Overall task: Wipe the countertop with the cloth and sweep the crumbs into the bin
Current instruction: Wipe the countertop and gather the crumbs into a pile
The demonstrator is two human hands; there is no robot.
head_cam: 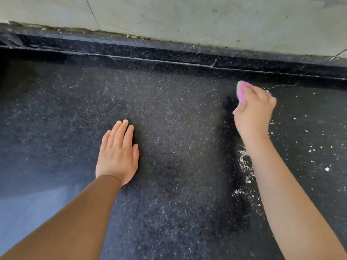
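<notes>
Right hand [252, 111] grips a pink cloth [242, 90], apparently blurred, near the countertop's [169, 128] back edge; left hand [118, 154] lies flat, fingers straight, well apart; crumbs [246, 171] beside the right forearm.

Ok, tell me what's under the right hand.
A pink cloth shows under the right hand, gripped against the black speckled countertop. The fingers cover most of it; any crumbs beneath are hidden.

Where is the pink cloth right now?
In the head view the crumpled pink cloth sits far right, gripped in the right hand over the speckled black countertop, near its raised back edge.
</notes>
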